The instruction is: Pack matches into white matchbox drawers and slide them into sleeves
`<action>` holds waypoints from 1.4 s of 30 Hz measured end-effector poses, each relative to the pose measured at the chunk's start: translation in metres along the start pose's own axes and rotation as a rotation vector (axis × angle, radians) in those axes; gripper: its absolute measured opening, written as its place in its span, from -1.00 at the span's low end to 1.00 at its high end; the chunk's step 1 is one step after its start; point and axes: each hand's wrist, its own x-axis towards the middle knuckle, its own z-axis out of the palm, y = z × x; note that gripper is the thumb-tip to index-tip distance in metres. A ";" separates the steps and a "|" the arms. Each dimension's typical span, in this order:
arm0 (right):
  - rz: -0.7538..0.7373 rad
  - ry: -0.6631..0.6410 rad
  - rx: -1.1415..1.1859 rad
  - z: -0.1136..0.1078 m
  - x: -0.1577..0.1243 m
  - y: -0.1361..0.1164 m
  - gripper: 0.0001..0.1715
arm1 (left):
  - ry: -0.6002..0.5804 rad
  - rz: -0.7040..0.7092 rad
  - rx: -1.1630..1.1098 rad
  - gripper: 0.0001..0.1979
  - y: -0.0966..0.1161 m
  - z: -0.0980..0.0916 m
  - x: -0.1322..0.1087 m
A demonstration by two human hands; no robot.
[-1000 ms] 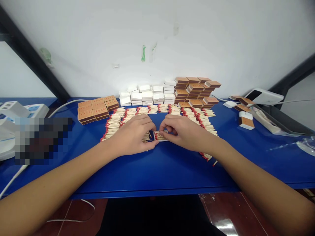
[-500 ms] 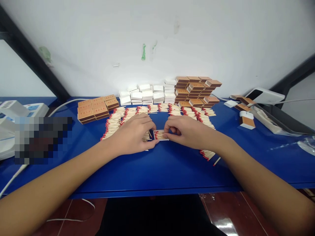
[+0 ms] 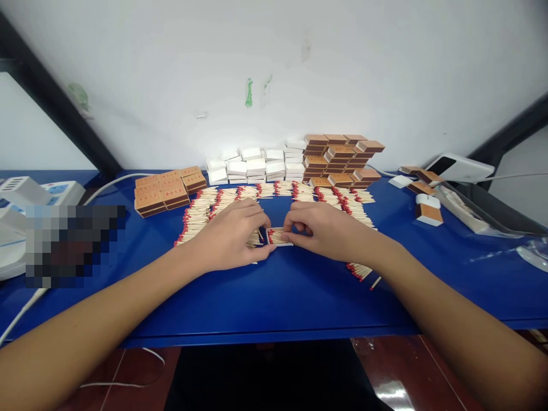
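A small white matchbox tray [image 3: 279,245] lies on the blue table between my hands, with red-tipped matches [image 3: 274,234] inside it. My left hand [image 3: 233,235] holds the tray's left end, thumb at the near corner and forefinger at the far one. Over the right end, my right hand [image 3: 321,227] is closed, with thumb and forefinger pinching at the matches; its curled fingers partly hide that end. Rows of loose matches [image 3: 197,216] fan out around both hands, some of them covered by my left hand.
White trays [image 3: 252,165] are stacked against the wall beside piled brown matchboxes [image 3: 340,160]. More matchboxes [image 3: 165,191] stand at the left. A power strip [image 3: 64,194] and a blurred-out patch lie far left; a white device [image 3: 464,165] and an open box lie right.
The hands and the tray stay almost in place. The whole view has shifted very slightly, and the right fingers have barely moved over the tray.
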 end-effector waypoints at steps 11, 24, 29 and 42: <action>-0.013 -0.059 0.122 -0.001 0.002 -0.002 -0.87 | 0.006 0.014 -0.003 -0.78 0.000 0.002 -0.001; -0.013 -0.087 0.179 -0.001 0.002 0.000 -0.78 | 0.002 0.011 -0.012 -0.80 0.001 0.002 -0.001; -0.043 -0.079 0.212 0.004 0.003 0.000 -0.80 | 0.004 0.028 -0.019 -0.81 0.000 0.003 -0.001; -0.013 -0.038 0.076 0.002 0.003 0.001 -0.71 | -0.006 0.007 -0.014 -0.81 0.002 0.002 -0.001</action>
